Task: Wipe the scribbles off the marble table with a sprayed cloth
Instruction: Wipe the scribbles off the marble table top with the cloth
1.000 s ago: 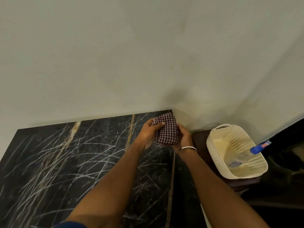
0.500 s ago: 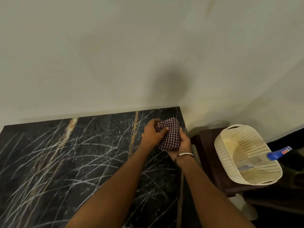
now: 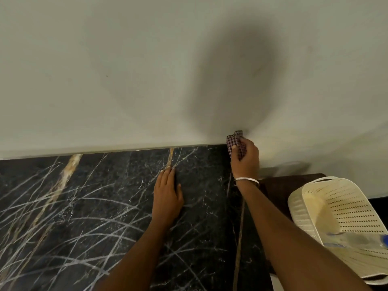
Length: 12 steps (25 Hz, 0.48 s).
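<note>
The black marble table point(image 3: 88, 206) with white and gold veins fills the lower left. My right hand point(image 3: 245, 158) grips a bunched red-and-white checked cloth point(image 3: 235, 141) at the table's far right corner, against the wall. My left hand point(image 3: 167, 192) lies flat on the marble with straight fingers, a little left of the right hand. I cannot tell scribbles apart from the pale veins.
A pale wall point(image 3: 147, 70) rises right behind the table. To the right, a cream perforated basket point(image 3: 344, 208) sits on a dark brown stool point(image 3: 279, 185); a clear spray bottle with a blue top point(image 3: 357, 240) lies in it.
My left hand let go of the cloth and came down flat on the marble. My right hand carried the cloth to the far right corner by the wall.
</note>
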Motion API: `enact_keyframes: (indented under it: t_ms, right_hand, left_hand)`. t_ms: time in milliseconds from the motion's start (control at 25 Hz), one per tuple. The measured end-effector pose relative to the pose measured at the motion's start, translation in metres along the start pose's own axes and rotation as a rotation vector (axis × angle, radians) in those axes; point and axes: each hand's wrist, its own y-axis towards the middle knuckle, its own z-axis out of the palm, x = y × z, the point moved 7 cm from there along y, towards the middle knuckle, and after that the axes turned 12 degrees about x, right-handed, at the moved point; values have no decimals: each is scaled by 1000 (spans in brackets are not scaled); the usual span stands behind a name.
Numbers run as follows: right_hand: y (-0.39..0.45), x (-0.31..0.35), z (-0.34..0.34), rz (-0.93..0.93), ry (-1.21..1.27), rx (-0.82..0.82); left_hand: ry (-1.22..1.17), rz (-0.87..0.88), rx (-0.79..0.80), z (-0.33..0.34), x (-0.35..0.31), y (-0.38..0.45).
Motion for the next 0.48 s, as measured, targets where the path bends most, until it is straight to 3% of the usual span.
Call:
enact_keyframes:
  t_ms: [80, 160, 480]
  right_hand:
    - [10, 10, 20, -71, -379, 59]
    - [4, 14, 47, -120, -605, 133]
    - [5, 16, 59, -247, -819, 171]
  left_hand:
    - [27, 23, -28, 5, 5, 1]
    - [31, 37, -60, 8, 8, 0]
    - [89, 46, -87, 13, 11, -2]
